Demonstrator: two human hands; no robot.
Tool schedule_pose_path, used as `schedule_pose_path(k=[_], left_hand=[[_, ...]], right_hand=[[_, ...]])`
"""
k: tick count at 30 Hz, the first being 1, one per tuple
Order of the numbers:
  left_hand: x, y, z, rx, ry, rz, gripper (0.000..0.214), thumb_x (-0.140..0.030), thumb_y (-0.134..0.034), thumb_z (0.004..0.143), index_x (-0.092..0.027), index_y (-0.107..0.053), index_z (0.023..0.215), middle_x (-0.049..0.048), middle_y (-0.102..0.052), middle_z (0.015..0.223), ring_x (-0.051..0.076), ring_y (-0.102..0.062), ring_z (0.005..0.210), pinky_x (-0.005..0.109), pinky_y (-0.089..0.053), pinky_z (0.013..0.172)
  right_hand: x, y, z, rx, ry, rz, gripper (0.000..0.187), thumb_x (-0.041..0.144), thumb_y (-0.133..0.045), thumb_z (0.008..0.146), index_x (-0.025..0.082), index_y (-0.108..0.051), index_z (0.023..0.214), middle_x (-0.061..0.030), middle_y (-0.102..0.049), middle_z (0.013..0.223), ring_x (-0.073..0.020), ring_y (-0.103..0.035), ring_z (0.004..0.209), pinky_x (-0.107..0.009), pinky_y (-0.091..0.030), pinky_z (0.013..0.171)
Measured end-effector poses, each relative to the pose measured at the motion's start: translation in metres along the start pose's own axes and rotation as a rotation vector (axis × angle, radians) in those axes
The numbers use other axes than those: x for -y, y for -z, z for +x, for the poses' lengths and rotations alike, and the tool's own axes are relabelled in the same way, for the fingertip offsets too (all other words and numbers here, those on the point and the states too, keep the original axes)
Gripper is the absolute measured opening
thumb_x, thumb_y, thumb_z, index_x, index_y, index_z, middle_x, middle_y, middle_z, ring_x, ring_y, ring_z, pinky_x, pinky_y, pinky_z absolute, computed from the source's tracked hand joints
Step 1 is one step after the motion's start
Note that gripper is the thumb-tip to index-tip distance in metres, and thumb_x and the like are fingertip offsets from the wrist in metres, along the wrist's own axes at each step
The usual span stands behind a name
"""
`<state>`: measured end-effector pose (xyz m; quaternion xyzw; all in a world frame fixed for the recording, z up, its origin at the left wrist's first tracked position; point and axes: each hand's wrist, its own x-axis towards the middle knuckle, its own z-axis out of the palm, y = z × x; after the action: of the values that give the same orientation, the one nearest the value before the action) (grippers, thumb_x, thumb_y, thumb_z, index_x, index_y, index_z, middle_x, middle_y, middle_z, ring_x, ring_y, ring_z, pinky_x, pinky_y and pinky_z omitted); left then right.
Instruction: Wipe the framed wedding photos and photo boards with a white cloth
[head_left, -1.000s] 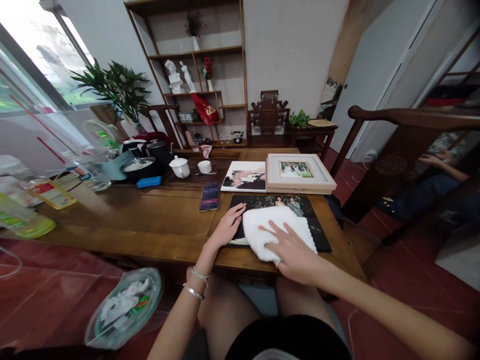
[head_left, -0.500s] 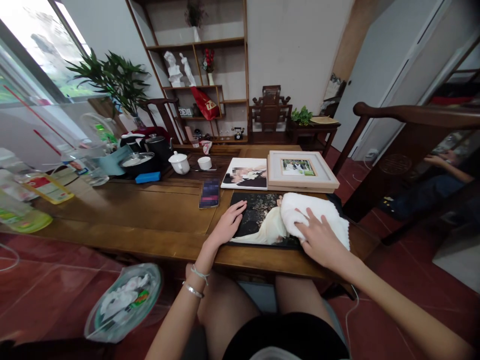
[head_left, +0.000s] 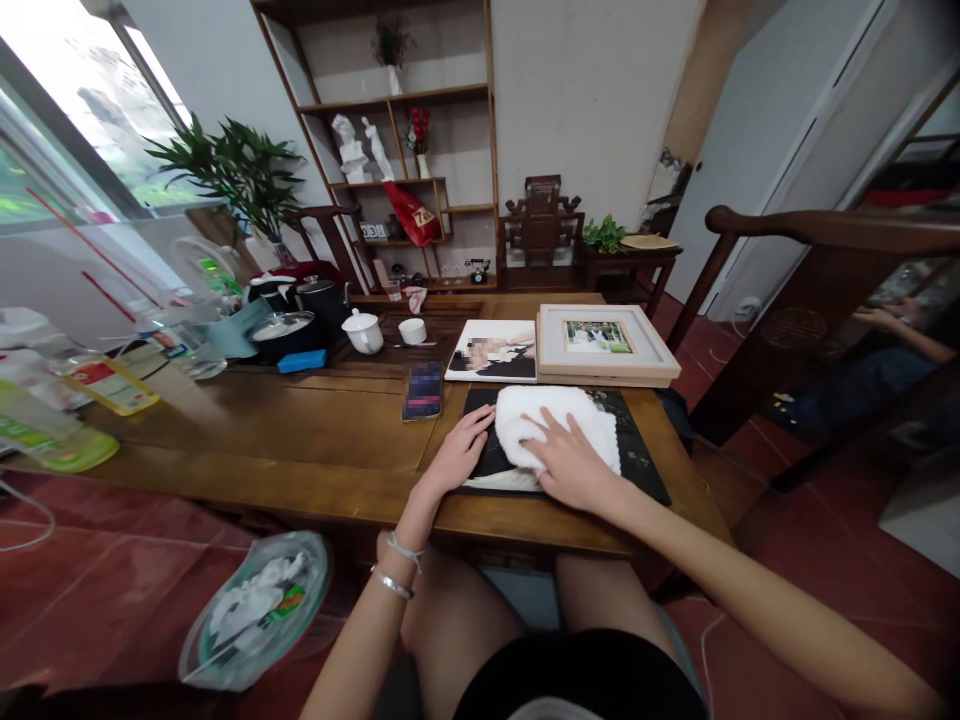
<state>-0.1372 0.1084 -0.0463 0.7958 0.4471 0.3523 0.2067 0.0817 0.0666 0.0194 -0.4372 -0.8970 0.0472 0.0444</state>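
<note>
A dark photo panel [head_left: 637,455] with a pale dress in its picture lies flat near the table's front edge. My right hand [head_left: 574,465] has hold of a folded white towel [head_left: 517,440], its fingers spread over the top and pressing it onto the panel. The towel hides much of the middle of the picture. On the panel's left edge rests my left hand [head_left: 459,450], open, with fingers stretched out and nothing held. Just behind the panel are a white-edged photo print [head_left: 491,350] and a light wooden picture frame [head_left: 551,352].
A phone [head_left: 422,390] lies left of the panel on the wooden table [head_left: 337,430]. Farther left stand a white teapot [head_left: 363,332], a small cup [head_left: 412,332], a blue block [head_left: 301,360] and several bottles. A lined bin [head_left: 311,610] sits below. A chair [head_left: 787,330] and another person are at right.
My right hand has slid the white towel left across the panel, uncovering its right part and covering the middle. My left hand stays at the left edge.
</note>
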Motion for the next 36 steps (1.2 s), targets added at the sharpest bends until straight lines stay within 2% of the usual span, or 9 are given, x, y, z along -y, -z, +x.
schedule_pose_path(k=[4, 9, 12, 15, 19, 22, 26, 32, 36], left_hand=[[0.001, -0.001, -0.001, -0.008, -0.016, -0.013, 0.041, -0.025, -0.036, 0.094, -0.022, -0.051, 0.132, 0.0058, -0.045, 0.142, 0.019, -0.038, 0.133, 0.044, -0.027, 0.114], [-0.001, 0.0, 0.0, -0.009, -0.026, -0.02, 0.04, -0.025, -0.037, 0.094, -0.023, -0.052, 0.131, 0.0049, -0.046, 0.142, 0.02, -0.039, 0.133, 0.044, -0.027, 0.114], [-0.001, 0.0, 0.001, -0.011, -0.029, -0.013, 0.04, -0.026, -0.037, 0.094, -0.022, -0.052, 0.131, 0.0057, -0.046, 0.141, 0.02, -0.04, 0.132, 0.044, -0.028, 0.114], [0.0, 0.0, 0.0, -0.013, -0.025, -0.009, 0.04, -0.027, -0.037, 0.094, -0.021, -0.053, 0.13, 0.0065, -0.047, 0.141, 0.02, -0.04, 0.132, 0.044, -0.028, 0.114], [-0.001, 0.001, 0.0, -0.006, -0.016, -0.011, 0.04, -0.027, -0.037, 0.094, -0.022, -0.053, 0.13, 0.006, -0.047, 0.141, 0.02, -0.04, 0.132, 0.045, -0.027, 0.114], [-0.004, 0.003, 0.0, 0.016, -0.005, -0.035, 0.038, -0.029, -0.038, 0.094, -0.022, -0.056, 0.127, 0.0061, -0.047, 0.141, 0.021, -0.04, 0.132, 0.043, -0.029, 0.113], [-0.004, 0.004, 0.0, 0.027, -0.006, -0.04, 0.038, -0.028, -0.038, 0.094, -0.022, -0.057, 0.125, 0.006, -0.046, 0.141, 0.021, -0.04, 0.132, 0.042, -0.029, 0.113], [-0.002, 0.001, 0.0, -0.004, -0.015, -0.016, 0.04, -0.026, -0.037, 0.094, -0.02, -0.053, 0.13, 0.0069, -0.046, 0.141, 0.02, -0.038, 0.133, 0.043, -0.027, 0.114], [-0.002, 0.0, 0.0, -0.01, -0.014, -0.021, 0.04, -0.026, -0.038, 0.093, -0.022, -0.054, 0.13, 0.0059, -0.047, 0.141, 0.02, -0.039, 0.133, 0.044, -0.027, 0.114]], right_hand=[[-0.045, 0.001, 0.005, -0.016, -0.08, -0.026, 0.057, 0.011, -0.046, 0.075, 0.015, -0.05, 0.131, -0.0148, -0.037, 0.147, -0.0342, -0.02, 0.14, -0.059, -0.019, 0.107], [-0.082, -0.002, -0.021, -0.031, -0.224, -0.121, 0.052, 0.009, -0.044, 0.075, 0.011, -0.054, 0.125, -0.0187, -0.044, 0.141, -0.0357, -0.021, 0.139, -0.059, -0.022, 0.105], [-0.071, -0.005, -0.035, -0.069, -0.275, -0.178, 0.052, 0.01, -0.046, 0.074, 0.013, -0.056, 0.124, -0.0156, -0.034, 0.149, -0.0386, -0.02, 0.139, -0.061, -0.022, 0.105], [-0.037, -0.008, -0.044, -0.064, -0.254, -0.171, 0.05, 0.012, -0.048, 0.074, 0.016, -0.058, 0.123, -0.0142, -0.029, 0.151, -0.0411, -0.018, 0.139, -0.064, -0.019, 0.105], [0.017, -0.01, -0.047, 0.025, -0.059, -0.04, 0.048, 0.016, -0.054, 0.074, 0.02, -0.061, 0.121, -0.0114, -0.024, 0.154, -0.0419, -0.012, 0.14, -0.066, -0.011, 0.107], [0.039, -0.008, -0.042, 0.053, 0.092, 0.038, 0.044, 0.018, -0.056, 0.073, 0.019, -0.063, 0.116, -0.0113, -0.02, 0.155, -0.0425, -0.008, 0.141, -0.066, -0.006, 0.107], [0.029, -0.005, -0.034, 0.04, 0.098, 0.067, 0.048, 0.016, -0.052, 0.074, 0.021, -0.06, 0.121, -0.0084, -0.028, 0.153, -0.0367, -0.013, 0.141, -0.062, -0.011, 0.11], [-0.02, -0.004, -0.036, -0.035, -0.192, -0.09, 0.049, 0.014, -0.047, 0.077, 0.017, -0.057, 0.125, -0.0133, -0.035, 0.149, -0.0383, -0.023, 0.138, -0.062, -0.021, 0.105], [-0.027, -0.005, -0.036, -0.052, -0.327, -0.183, 0.045, 0.015, -0.046, 0.079, 0.015, -0.058, 0.122, -0.0172, -0.036, 0.147, -0.0433, -0.025, 0.135, -0.066, -0.026, 0.099]])
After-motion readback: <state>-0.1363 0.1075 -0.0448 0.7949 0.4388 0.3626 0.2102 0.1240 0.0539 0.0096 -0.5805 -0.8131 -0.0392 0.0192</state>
